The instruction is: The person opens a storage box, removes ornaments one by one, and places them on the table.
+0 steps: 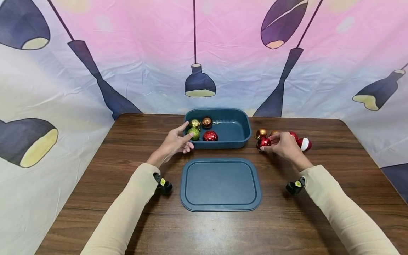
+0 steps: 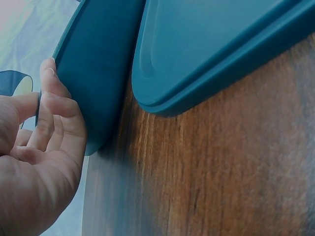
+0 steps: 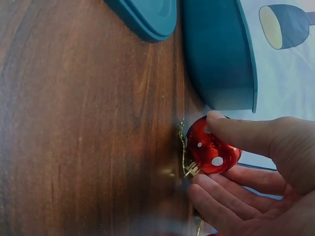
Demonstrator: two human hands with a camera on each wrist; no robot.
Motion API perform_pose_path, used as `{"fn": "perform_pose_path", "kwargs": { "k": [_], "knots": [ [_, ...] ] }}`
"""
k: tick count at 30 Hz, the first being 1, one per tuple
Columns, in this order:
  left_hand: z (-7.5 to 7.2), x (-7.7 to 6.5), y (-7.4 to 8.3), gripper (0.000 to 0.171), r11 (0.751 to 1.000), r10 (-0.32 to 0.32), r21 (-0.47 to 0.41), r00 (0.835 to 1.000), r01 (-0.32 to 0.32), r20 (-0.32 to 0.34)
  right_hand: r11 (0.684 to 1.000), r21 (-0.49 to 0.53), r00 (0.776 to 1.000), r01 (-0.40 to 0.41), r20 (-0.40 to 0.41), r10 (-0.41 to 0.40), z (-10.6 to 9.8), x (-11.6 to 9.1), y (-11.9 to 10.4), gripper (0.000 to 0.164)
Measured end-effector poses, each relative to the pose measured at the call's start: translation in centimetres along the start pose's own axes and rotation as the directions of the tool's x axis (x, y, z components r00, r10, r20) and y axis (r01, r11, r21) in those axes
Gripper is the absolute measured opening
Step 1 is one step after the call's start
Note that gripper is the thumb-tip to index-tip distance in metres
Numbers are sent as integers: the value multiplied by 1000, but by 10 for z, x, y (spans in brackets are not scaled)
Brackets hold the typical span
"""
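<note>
My left hand grips the left end of an open blue box, its thumb over the rim and other fingers against the outer wall. Inside the box's left half lie Christmas baubles: a glittery green one, a shiny yellow-green one, a copper one and a textured red one. To the right of the box, my right hand pinches a red bauble with white dots between thumb and fingers. Its gold cap and cord hang toward the wooden table in the right wrist view.
Around the right hand lie a gold bauble, a red bauble partly hidden by the hand, and a red-and-white one. The blue lid lies flat in front of the box. A printed cloth hangs behind the table.
</note>
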State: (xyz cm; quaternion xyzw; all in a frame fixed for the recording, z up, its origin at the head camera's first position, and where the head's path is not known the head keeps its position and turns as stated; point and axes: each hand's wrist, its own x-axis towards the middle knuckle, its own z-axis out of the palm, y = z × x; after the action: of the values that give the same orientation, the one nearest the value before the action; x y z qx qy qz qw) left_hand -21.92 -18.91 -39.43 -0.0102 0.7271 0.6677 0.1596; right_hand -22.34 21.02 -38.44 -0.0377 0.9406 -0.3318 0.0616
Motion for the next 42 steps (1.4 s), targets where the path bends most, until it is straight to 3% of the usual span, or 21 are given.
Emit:
{"fn": "perform_pose_path", "kwargs": {
  "k": [12,22,34,42],
  "knots": [
    [0,-1,0,70,1000,2,1,1000,-2,0,999,-15,999,45,-13,-45,-4,1,-1,54],
    [-1,-1,0,70,1000,2,10,1000,-2,3,998,-10,997,62,-36,-62,-18,5,-16,55],
    [-1,0,-1,71,1000,2,7,1000,-2,3,997,34,997,70,26,-71,-27,14,-54,57],
    [-1,0,0,71,1000,-3,4,1000,3,1,983,75,984,169,51,-173,-21,23,-82,57]
  ]
}}
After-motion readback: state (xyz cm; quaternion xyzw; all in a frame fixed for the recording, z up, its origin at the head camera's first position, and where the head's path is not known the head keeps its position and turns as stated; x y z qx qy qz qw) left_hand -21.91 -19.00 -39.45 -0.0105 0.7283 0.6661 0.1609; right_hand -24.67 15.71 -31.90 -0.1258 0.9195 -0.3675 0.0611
